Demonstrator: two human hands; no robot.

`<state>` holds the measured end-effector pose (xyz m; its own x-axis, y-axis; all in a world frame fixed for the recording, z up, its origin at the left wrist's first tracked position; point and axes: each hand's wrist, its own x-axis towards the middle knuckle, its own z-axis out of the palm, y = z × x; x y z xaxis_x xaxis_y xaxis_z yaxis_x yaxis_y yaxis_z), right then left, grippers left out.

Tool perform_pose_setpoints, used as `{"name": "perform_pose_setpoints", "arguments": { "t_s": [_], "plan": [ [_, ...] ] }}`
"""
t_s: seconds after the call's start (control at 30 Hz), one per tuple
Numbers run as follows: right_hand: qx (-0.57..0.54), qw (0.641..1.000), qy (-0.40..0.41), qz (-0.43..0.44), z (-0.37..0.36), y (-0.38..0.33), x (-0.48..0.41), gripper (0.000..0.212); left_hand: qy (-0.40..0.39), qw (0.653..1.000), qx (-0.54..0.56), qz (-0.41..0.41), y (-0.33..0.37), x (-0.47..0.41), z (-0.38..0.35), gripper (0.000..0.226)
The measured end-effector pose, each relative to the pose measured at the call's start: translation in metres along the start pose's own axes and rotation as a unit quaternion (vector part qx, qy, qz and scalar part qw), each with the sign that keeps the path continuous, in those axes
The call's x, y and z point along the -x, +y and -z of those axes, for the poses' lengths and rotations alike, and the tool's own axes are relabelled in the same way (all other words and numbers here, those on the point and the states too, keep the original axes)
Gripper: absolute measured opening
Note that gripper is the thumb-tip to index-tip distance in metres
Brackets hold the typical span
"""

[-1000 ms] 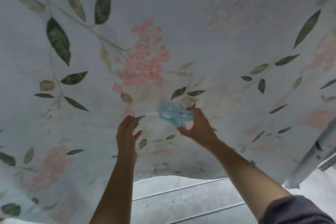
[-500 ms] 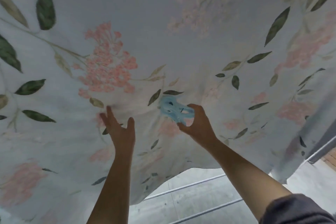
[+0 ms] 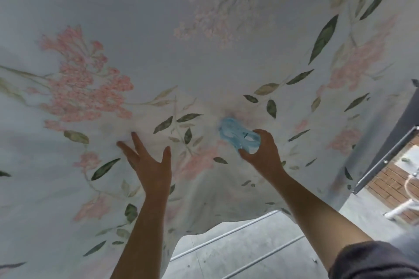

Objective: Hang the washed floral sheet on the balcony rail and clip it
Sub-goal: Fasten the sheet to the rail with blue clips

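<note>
The floral sheet [image 3: 158,29], pale with pink blossoms and green leaves, hangs in front of me and fills most of the view. My left hand [image 3: 148,163] presses flat against it with fingers spread. My right hand [image 3: 264,154] pinches a light blue clip [image 3: 238,135] between thumb and fingers, and the clip's far end sits against a bunched spot of the sheet. The rail under the cloth is hidden.
A dark metal post [image 3: 390,149] slants down at the right edge, with brick paving [image 3: 392,181] and a white frame [image 3: 405,206] beyond. Below the sheet's hem lie a grey concrete floor [image 3: 238,253] and thin metal bars [image 3: 226,236].
My left hand opened out and slid left along the sheet. My right hand kept the clip at the same spot on the sheet as the view shifted to the right.
</note>
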<state>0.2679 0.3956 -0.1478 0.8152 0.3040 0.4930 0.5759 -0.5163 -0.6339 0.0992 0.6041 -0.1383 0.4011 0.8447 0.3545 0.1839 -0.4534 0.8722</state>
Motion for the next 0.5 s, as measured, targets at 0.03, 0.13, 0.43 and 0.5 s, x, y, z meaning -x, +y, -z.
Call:
{"name": "perform_pose_setpoints", "arguments": {
  "t_s": [0.03,0.13,0.43,0.5],
  "plan": [
    [0.016,0.998,0.02,-0.049,0.008,0.012,-0.006,0.061,0.002,1.0,0.0,0.009,0.003,-0.001,-0.004,0.088],
    [0.058,0.977,0.045,-0.201,0.029,0.036,-0.012,0.062,0.023,1.0,-0.004,0.009,0.007,-0.001,-0.014,0.084],
    [0.004,0.999,-0.036,-0.022,0.069,0.088,-0.037,0.059,0.035,0.999,0.003,-0.019,0.05,0.052,-0.095,0.076],
    [0.014,0.994,0.007,-0.104,0.095,0.122,-0.045,0.06,0.042,0.999,-0.007,-0.018,0.063,0.065,-0.11,0.076]
  ]
}}
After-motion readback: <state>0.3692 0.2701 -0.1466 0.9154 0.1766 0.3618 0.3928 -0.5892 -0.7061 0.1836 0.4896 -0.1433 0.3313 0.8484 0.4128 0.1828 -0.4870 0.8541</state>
